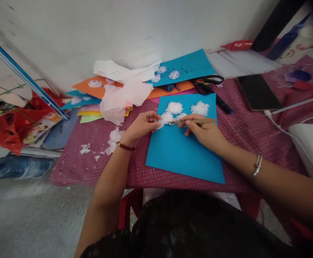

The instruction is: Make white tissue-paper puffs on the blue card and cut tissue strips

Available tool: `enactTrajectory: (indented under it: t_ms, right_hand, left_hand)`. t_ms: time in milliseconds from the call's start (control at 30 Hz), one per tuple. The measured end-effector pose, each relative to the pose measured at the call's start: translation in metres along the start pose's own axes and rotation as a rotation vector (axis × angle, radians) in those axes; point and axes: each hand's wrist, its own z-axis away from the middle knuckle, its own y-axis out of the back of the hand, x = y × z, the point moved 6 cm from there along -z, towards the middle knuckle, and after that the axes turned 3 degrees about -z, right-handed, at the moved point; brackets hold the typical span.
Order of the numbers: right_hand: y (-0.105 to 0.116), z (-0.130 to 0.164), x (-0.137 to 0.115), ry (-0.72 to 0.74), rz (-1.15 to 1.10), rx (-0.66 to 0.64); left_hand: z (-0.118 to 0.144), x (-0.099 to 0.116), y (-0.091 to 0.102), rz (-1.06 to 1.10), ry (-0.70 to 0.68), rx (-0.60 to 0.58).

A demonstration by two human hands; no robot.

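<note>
A blue sheet of paper (pixel 184 154) lies before me with several crumpled white tissue paper tufts (pixel 200 108) on its upper half. My right hand (pixel 199 129) grips a thin, tan wooden stick (pixel 206 120) like a pen. Its tip meets the tufts near the sheet's left edge. Across from it, my left hand (pixel 145 125) pinches the edge of a white tissue paper piece (pixel 161 122) at that same edge. Beside my left wrist, torn white tissue (pixel 114 139) and small scraps (pixel 85 149) lie on the checked red cloth (pixel 91 168).
Behind the sheet lie black scissors (pixel 206 86), a dark marker (pixel 223 104), coloured papers (pixel 183 68) and white tissue sheets (pixel 126 93). To the right are a phone (pixel 257 92) with a white cable and a white box (pixel 312 143). A wall (pixel 118 28) bounds the back.
</note>
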Motion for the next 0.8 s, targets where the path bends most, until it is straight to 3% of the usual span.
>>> enactTrajectory:
  t_ms: [100,333,467,600,800]
  right_hand:
    - [0.000,-0.001,0.000,-0.011,0.007,-0.003]
    - [0.000,-0.001,-0.001,-0.022,-0.009,0.025]
    - [0.001,0.001,-0.004,-0.018,-0.012,0.029]
    - [0.005,0.006,-0.012,0.027,-0.037,0.083]
    - [-0.007,0.010,-0.010,0.107,0.094,-0.050]
  left_hand:
    - [0.001,-0.010,-0.004,0.008,0.033,-0.004]
    - [-0.006,0.003,-0.014,-0.197,-0.121,0.094]
    - [-0.010,0.003,-0.016,-0.231,-0.124,0.199]
    - [-0.012,0.001,-0.017,-0.222,-0.108,0.214]
    - [-0.013,0.000,-0.016,-0.241,-0.127,0.190]
